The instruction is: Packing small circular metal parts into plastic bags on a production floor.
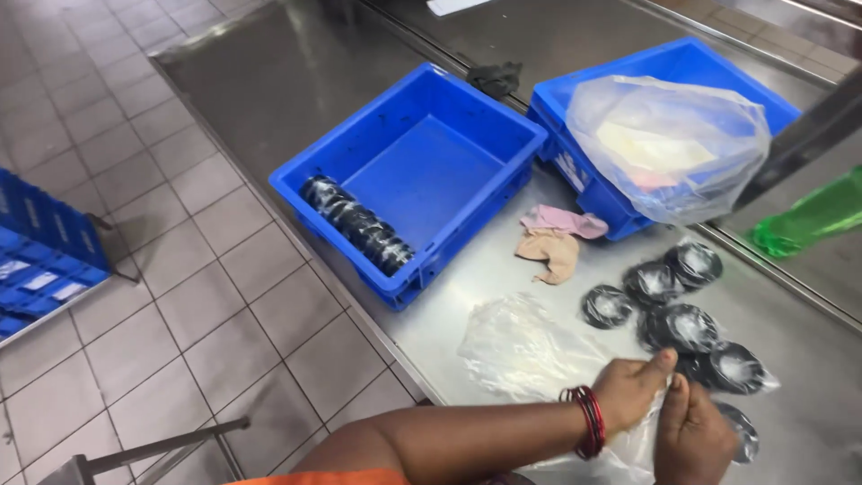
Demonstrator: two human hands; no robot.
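At the near edge of the worktop (503, 269), both hands pinch a clear bag (620, 454): the left hand (633, 388) grips its upper edge, the right hand (693, 436) closes on it just beside. This looks like bagging or unbagging a black ring (743, 433), flat and partly hidden by the right hand; the next move seems to need the film spread apart. Farther off, more rings (680, 325) lie flat, faces up. In the far-left bin (467, 117), a row (357, 224) stands on edge, running near-right to far-left.
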